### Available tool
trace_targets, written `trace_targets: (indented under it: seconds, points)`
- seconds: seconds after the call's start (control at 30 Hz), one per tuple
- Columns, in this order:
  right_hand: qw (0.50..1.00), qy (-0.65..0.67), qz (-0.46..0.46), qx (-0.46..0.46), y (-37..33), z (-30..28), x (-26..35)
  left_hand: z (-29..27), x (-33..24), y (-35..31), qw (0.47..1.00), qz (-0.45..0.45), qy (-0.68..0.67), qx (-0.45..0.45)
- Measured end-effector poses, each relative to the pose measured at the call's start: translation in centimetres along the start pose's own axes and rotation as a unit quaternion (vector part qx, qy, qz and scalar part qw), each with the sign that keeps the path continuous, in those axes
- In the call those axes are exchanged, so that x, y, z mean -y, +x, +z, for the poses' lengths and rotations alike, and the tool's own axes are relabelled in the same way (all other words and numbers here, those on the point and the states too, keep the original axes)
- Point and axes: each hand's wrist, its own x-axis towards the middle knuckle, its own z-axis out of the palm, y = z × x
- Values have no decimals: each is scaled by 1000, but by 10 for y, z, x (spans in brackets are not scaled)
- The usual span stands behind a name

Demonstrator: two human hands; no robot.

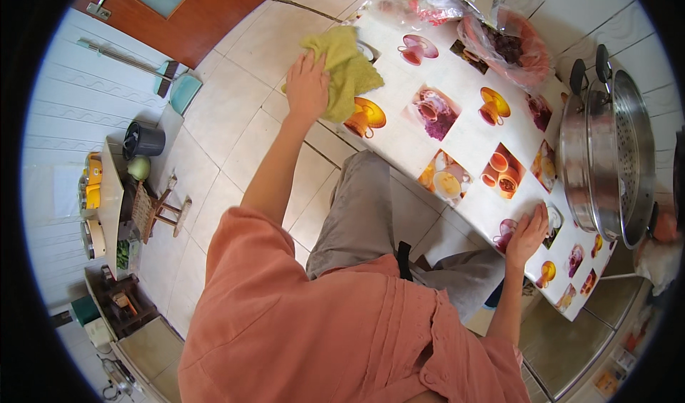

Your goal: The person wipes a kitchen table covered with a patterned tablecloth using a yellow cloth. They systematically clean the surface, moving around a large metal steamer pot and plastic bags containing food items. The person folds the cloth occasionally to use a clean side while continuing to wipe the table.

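A yellow-green cloth (346, 75) lies bunched over the far left edge of the table, partly on the tabletop and partly past its side. My left hand (308, 85) grips its outer part, the fingertips partly sunk in the folds. Under the cloth is a white tablecloth (399, 135) printed with pictures of cups, which covers the table. My right hand (528, 235) rests on the tablecloth near the right end of the table, fingers stretched out and holding nothing.
Steel steamer pots (596, 164) stand along the table's wall side. A pink plastic bag (492, 43) with dark contents and other clear bags (428, 7) sit at the far end. Across the tiled floor (235, 139) are a wooden chair (160, 214), a dark bucket (145, 140) and a dustpan (185, 93).
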Motion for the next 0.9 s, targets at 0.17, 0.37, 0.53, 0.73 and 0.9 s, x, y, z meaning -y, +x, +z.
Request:
trace_targets:
  seconds: [0.17,0.37,0.53,0.73,0.9]
  points:
    - [1000,-25,0,11,-6,3,-5,-48,-74,-48,989,89,-46,106]
    - [998,-37,9,41,-7,1,-7,-42,-144,-15,974,124,-144,121]
    - [999,-25,7,34,-5,1,-6,16,-182,50,978,81,-117,153]
    - [1000,-6,12,14,-2,0,-3,40,-218,72,983,62,-83,150]
    - [1000,14,16,9,-2,-4,2,13,-200,28,961,190,-107,172]
